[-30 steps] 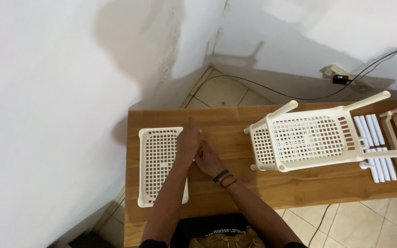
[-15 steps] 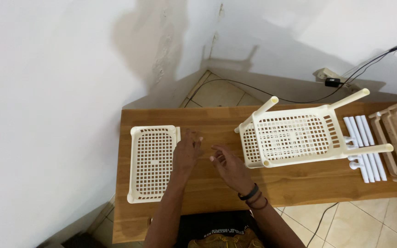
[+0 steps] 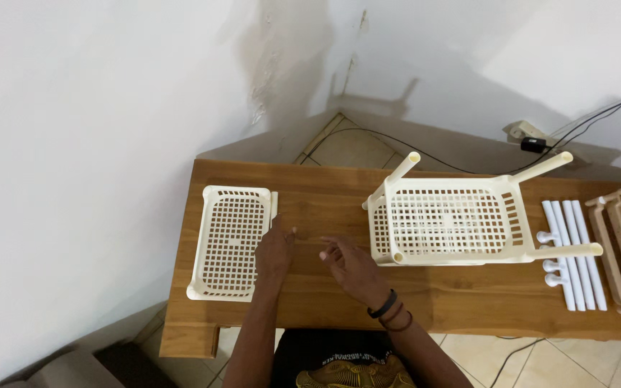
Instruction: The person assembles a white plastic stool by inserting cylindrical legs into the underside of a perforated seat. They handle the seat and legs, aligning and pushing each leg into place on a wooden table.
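Hands off the tray, both empty

My left hand (image 3: 274, 251) has slid to the tray's (image 3: 228, 242) right edge, fingers loose; my right hand (image 3: 350, 267) has drifted open toward the rack (image 3: 448, 221) at two o'clock, so the tray work looks finished.

wood table (image 3: 325, 201), tray (image 3: 229, 241), basket (image 3: 448, 220), tubes (image 3: 573, 251)

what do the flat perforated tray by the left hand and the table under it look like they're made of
The flat tray looks like moulded plastic: uniform cream colour, a regular grid of holes, a rounded rim and a slight sheen. The table looks like wood with a smooth, satin finish: warm brown, with grain lines and plank seams along its length. Whether it is solid wood or veneer cannot be told. The left hand rests at the tray's right edge.
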